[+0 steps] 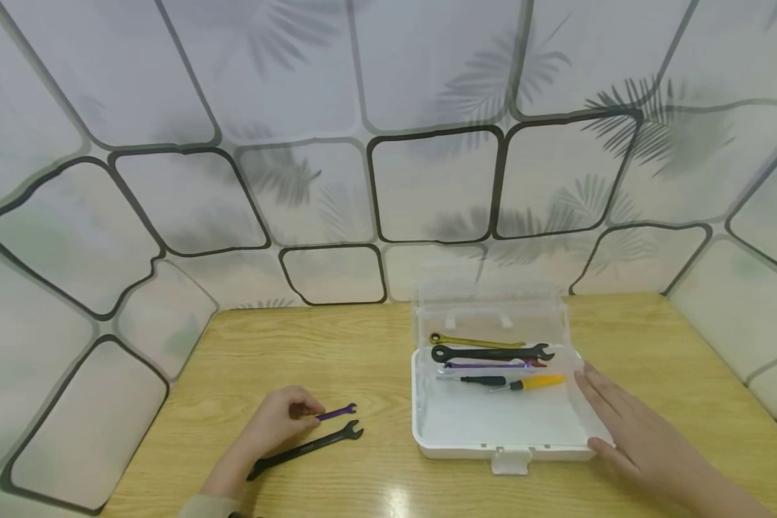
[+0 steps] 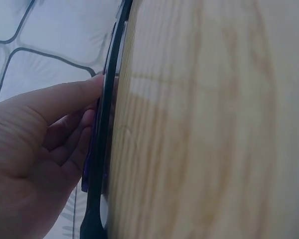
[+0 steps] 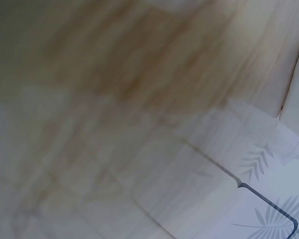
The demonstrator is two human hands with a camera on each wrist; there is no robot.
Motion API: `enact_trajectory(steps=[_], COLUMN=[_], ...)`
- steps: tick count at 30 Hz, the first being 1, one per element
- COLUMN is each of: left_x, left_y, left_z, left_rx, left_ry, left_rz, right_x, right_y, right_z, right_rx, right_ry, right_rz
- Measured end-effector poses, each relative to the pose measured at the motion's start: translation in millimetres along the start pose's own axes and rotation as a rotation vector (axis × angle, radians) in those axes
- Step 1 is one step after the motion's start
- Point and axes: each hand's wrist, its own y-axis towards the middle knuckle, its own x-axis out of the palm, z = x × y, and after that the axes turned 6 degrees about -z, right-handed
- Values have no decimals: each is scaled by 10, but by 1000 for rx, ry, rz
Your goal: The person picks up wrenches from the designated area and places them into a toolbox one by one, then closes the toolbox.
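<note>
Head view: I see the left hand (image 1: 281,419) over the left part of the wooden counter (image 1: 375,345), its thumb and fingers pinching the near end of a small purple wrench (image 1: 339,412); just beside it, on the side nearer the wearer, a large black wrench (image 1: 311,447) lies on the counter at a slant, its forked end pointing to the right.

Well apart to the right I have a white case (image 1: 505,424), its clear lid (image 1: 421,320) raised at the back and a latch (image 1: 510,462) at the front; toward the back of it lie a yellow wrench (image 1: 482,342), a dark wrench (image 1: 485,354) and a violet wrench (image 1: 492,366), with a black-handled screwdriver (image 1: 485,380) and an orange-handled screwdriver (image 1: 544,381) in front of them.

The right hand (image 1: 647,439) rests against the case's right side, fingers extended and thumb apart near the front corner; from the left wrist I see the large black wrench crossing before the fingertips; the right wrist gives me mostly blurred wood grain and patterned wall covering (image 1: 434,187).
</note>
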Motion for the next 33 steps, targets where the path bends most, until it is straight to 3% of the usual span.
enact_trajectory(steps=[6,17,33], left_x=[-1,1,-69], left_y=[27,54,60], left_z=[17,19,66], left_rx=[-46,-17,-12], left_ry=[32,29,30], left_rz=[1,-61,-90], right_x=[7,12,9], right_y=[2,-15,-12], right_z=[4,16,15], right_rx=[-12,-15,-15], right_ry=[7,42,29], right_rz=[12,16,18])
